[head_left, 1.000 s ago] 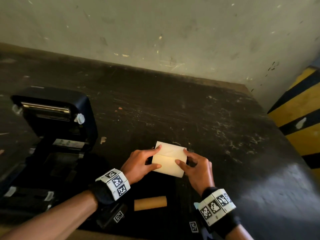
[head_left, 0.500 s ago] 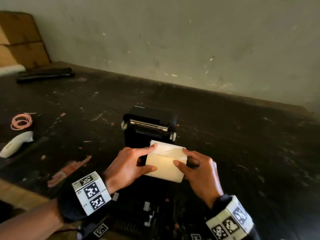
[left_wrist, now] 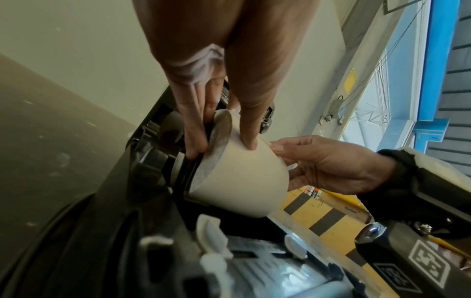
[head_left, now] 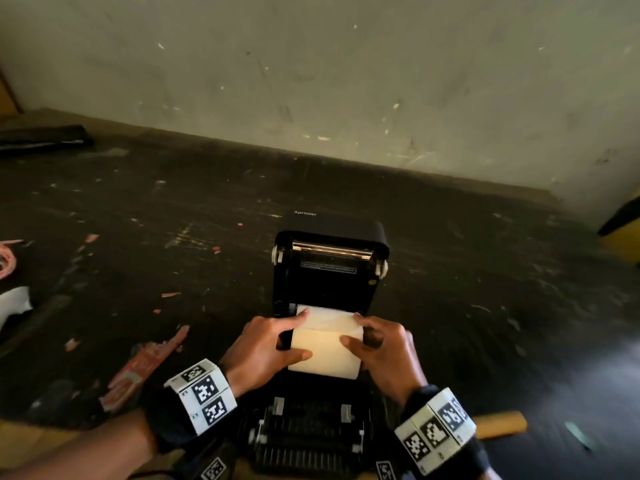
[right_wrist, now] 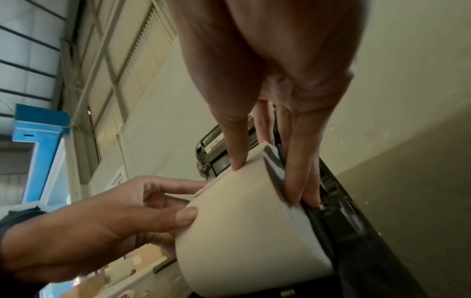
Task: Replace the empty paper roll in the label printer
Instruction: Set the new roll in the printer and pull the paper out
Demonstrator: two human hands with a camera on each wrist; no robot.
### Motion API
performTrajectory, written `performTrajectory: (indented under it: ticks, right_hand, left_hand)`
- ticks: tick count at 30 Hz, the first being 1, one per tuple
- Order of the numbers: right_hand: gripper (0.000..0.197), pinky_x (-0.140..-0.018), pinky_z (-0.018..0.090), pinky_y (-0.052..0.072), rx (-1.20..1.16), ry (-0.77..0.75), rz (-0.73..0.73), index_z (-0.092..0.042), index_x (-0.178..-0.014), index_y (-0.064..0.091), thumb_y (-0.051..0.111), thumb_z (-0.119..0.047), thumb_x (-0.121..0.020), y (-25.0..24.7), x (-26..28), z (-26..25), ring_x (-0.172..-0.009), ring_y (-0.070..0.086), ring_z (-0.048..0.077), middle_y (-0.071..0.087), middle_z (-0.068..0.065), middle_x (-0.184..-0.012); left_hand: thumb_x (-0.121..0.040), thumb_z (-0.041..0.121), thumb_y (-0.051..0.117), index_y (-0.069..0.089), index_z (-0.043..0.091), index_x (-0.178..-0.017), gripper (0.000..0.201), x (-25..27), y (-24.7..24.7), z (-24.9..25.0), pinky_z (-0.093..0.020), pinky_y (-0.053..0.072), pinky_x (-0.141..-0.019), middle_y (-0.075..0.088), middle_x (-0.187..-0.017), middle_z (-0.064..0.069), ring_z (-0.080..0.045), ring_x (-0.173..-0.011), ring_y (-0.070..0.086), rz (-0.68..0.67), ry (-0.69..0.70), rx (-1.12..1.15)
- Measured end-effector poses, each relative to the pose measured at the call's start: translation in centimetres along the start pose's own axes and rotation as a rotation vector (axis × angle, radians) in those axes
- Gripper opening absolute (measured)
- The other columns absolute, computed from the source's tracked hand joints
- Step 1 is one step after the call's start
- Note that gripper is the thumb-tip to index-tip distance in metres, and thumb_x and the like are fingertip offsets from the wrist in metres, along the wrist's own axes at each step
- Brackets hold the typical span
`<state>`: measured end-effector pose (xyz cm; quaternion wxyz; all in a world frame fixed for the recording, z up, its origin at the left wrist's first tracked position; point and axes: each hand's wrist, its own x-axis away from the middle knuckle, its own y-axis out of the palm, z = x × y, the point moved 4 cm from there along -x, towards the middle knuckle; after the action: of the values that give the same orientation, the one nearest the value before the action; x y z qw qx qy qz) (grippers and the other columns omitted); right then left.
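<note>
Change: the paper roll, held over bare tabletop a second ago, now sits over the open label printer.
Left hand: thumb and fingers pinch the roll's left end, steadying it.
Roll: smooth cream cylinder, low in the black plastic bay.
Right hand: pinches the right end likewise.
Empty core: brown cardboard tube, lying aside.

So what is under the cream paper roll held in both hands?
The open bay of the black label printer lies under the cream paper roll. The roll and both hands cover the bay floor, so its holders cannot be seen.
</note>
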<state>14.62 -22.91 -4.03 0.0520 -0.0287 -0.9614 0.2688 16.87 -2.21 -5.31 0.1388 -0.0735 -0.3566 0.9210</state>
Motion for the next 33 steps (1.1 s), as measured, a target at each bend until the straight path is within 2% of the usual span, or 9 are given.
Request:
performTrajectory:
  ticks: [3, 7, 10, 17, 20, 23, 28, 31, 33]
  right_hand:
    - [0.051, -0.085, 0.041, 0.057, -0.002, 0.01, 0.012, -0.025, -0.124, 0.058, 0.075, -0.031, -0.076, 0.7, 0.2, 0.5, -0.103, 0.063, 0.014, 0.066, 0.005, -0.116]
    - [0.052, -0.091, 0.037, 0.054, 0.014, 0.019, 0.027, -0.024, -0.126, 0.057, 0.075, -0.029, -0.077, 1.4, 0.4, 0.6, -0.108, 0.06, 0.014, 0.064, 0.006, -0.122]
    - [0.052, -0.093, 0.029, 0.051, 0.015, 0.007, 0.021, -0.021, -0.129, 0.054, 0.073, -0.025, -0.08, 1.6, 0.5, 0.6, -0.112, 0.058, 0.012, 0.061, 0.004, -0.126]
    - [0.055, -0.094, 0.035, 0.053, 0.026, 0.005, 0.051, -0.031, -0.125, 0.056, 0.075, -0.037, -0.074, 2.0, 0.7, 2.1, -0.11, 0.06, 0.01, 0.061, 0.002, -0.125]
    - [0.051, -0.09, 0.024, 0.051, 0.077, -0.004, 0.037, -0.028, -0.126, 0.056, 0.073, -0.028, -0.078, 2.3, 1.2, 2.4, -0.106, 0.06, 0.007, 0.061, -0.001, -0.121]
    - [0.05, -0.087, 0.022, 0.051, 0.119, -0.042, 0.041, -0.026, -0.127, 0.055, 0.072, -0.026, -0.08, 2.3, 1.7, 2.5, -0.101, 0.061, 0.006, 0.064, -0.002, -0.113]
    - [0.046, -0.08, 0.023, 0.054, 0.349, -0.186, 0.089, -0.027, -0.128, 0.055, 0.067, -0.033, -0.084, 1.9, 2.4, 1.9, -0.09, 0.064, 0.007, 0.068, -0.002, -0.103]
    - [0.044, -0.066, 0.011, 0.043, 0.501, -0.305, 0.095, -0.025, -0.129, 0.054, 0.062, -0.035, -0.087, 2.0, 2.9, 1.4, -0.082, 0.057, 0.005, 0.063, -0.003, -0.1]
    - [0.044, -0.064, 0.01, 0.043, 0.522, -0.323, 0.088, -0.025, -0.131, 0.052, 0.06, -0.035, -0.088, 2.2, 3.2, 1.5, -0.08, 0.057, 0.004, 0.062, -0.004, -0.099]
  left_hand:
    - [-0.072, 0.041, 0.074, 0.041, 0.038, -0.133, 0.069, 0.2, 0.4, -0.8, -0.034, 0.053, -0.085, 0.07, -0.105, -0.001, -0.008, -0.091, 0.065, -0.031, -0.014, 0.011]
    - [-0.073, 0.04, 0.074, 0.041, 0.036, -0.134, 0.069, 0.5, 0.4, -1.3, -0.034, 0.054, -0.084, 0.07, -0.104, -0.001, -0.008, -0.089, 0.065, -0.035, -0.007, 0.019]
    - [-0.072, 0.04, 0.074, 0.041, 0.037, -0.133, 0.07, 0.6, 0.3, -1.4, -0.036, 0.055, -0.084, 0.07, -0.105, 0.0, -0.007, -0.09, 0.065, -0.027, 0.008, 0.031]
    - [-0.075, 0.033, 0.074, 0.043, 0.028, -0.134, 0.066, 1.0, 0.6, -1.1, -0.03, 0.051, -0.092, 0.062, -0.125, 0.0, -0.009, -0.103, 0.062, -0.011, 0.085, -0.049]
    - [-0.079, 0.033, 0.069, 0.048, 0.026, -0.131, 0.056, 1.4, 0.4, -1.3, -0.023, 0.047, -0.093, 0.06, -0.127, 0.005, -0.007, -0.106, 0.06, -0.027, 0.129, -0.102]
    - [-0.083, 0.034, 0.065, 0.048, 0.028, -0.131, 0.051, 1.6, 0.4, -1.4, -0.027, 0.048, -0.092, 0.062, -0.123, 0.006, -0.007, -0.102, 0.06, -0.043, 0.154, -0.123]
    - [-0.084, 0.049, 0.052, 0.051, 0.034, -0.128, 0.046, 1.8, 0.2, -1.8, -0.036, 0.05, -0.083, 0.059, -0.109, 0.008, -0.011, -0.097, 0.058, -0.004, 0.168, -0.211]
    - [-0.079, 0.06, 0.04, 0.053, 0.033, -0.125, 0.056, 2.1, 0.2, -1.8, -0.037, 0.052, -0.076, 0.059, -0.098, 0.008, -0.009, -0.087, 0.059, 0.006, 0.192, -0.212]
    - [-0.079, 0.059, 0.044, 0.055, 0.03, -0.124, 0.055, 2.4, 0.2, -1.8, -0.036, 0.052, -0.074, 0.063, -0.089, 0.008, -0.006, -0.08, 0.06, -0.003, 0.186, -0.13]
